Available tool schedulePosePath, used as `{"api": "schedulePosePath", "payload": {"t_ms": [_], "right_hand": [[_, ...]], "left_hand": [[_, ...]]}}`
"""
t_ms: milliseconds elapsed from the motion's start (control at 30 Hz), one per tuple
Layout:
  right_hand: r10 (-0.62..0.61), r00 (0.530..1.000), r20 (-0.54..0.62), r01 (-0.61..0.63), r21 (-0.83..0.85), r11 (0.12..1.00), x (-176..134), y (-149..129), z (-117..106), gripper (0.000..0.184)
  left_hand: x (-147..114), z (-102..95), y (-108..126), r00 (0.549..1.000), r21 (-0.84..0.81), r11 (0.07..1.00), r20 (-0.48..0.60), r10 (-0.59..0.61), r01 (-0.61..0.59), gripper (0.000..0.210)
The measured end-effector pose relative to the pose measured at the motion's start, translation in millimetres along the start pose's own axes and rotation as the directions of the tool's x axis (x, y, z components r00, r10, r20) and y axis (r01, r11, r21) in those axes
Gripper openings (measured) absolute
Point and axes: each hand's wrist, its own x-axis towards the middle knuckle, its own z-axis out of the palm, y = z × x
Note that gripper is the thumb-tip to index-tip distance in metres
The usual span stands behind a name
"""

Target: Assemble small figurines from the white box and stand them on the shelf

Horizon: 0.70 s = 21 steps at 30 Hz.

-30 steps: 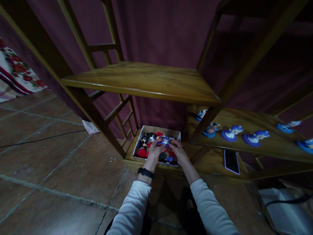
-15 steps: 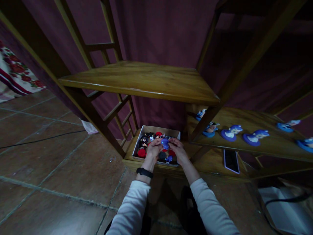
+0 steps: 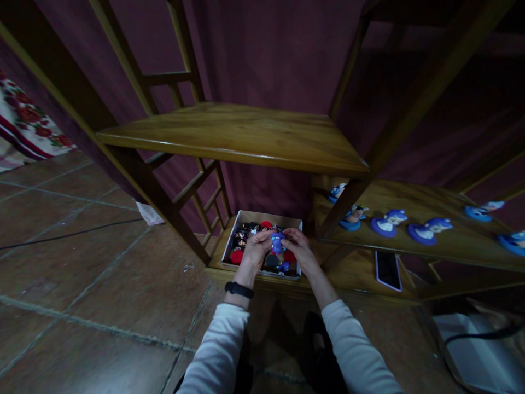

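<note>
Between my two hands is a small purple figurine (image 3: 277, 244), held above an open cardboard box (image 3: 226, 247). My left hand (image 3: 257, 247) grips it from the left, fingers closed on its upper edge. From the right, my right hand (image 3: 299, 246) pinches it with thumb and fingers. Inside the box lie several small figurines with red, black and purple parts; a red round base (image 3: 237, 256) shows near the left wall, and another purple figurine (image 3: 283, 266) lies at the front. My hands hide part of the contents.
A wooden shelf board (image 3: 233, 137) juts out above the box. On the shelf to the right stand several figurines with blue or purple bases, among them a purple one (image 3: 388, 223). A phone (image 3: 388, 270) lies lower. A white box (image 3: 476, 350) sits bottom right; a cable (image 3: 74, 234) crosses the floor.
The purple figurine has been turned between my hands, so its base edge now faces up and its body points down. My right fingers have shifted; the box and shelf figurines stay put.
</note>
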Motion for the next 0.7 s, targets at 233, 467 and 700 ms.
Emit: {"api": "schedulePosePath", "payload": {"t_ms": [233, 467, 700], "right_hand": [[0.043, 0.999, 0.028, -0.043, -0.005, 0.999, -0.9, 0.5, -3.4, 0.031], [0.207, 0.978, 0.006, -0.206, 0.101, 0.973, -3.5, -2.0, 1.9, 0.038], [0.308, 0.95, -0.045, -0.303, 0.092, 0.948, -3.9, 0.1, 3.1, 0.037]], "left_hand": [[0.9, -3.1, 1.1, 1.0, 0.067, 0.998, 0.028, 0.004, -0.005, 0.036], [-2.2, -1.0, -1.7, 0.992, 0.084, 0.989, -0.001, -0.126, 0.125, 0.038], [-5.3, 3.0, -1.3, 0.972, 0.016, 0.972, -0.034, -0.233, 0.233, 0.037]]}}
